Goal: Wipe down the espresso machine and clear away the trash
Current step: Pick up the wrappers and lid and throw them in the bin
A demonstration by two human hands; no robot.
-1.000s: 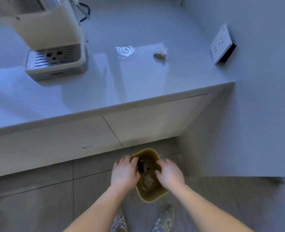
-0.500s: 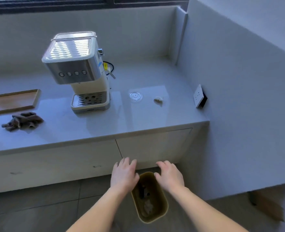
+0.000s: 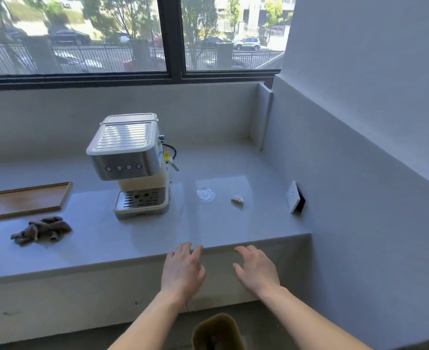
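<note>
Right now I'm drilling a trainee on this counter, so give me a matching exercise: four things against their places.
Things:
1. cloth
2. crumpled scrap
3. bin
4. tray

Places:
A. on the floor below the hands
B. counter's far left, behind the cloth
C. right of the espresso machine, near the wall socket
D. front left of the machine

Pairs: 1-D, 2-C, 3-A, 4-B

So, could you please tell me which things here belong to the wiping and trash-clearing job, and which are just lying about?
Part of the job:
espresso machine, to be wiped
grey cloth, bunched on the counter
crumpled scrap, right of the machine
trash bin on the floor

Just lying about:
wooden tray, left of the machine
round counter fitting
wall socket
</note>
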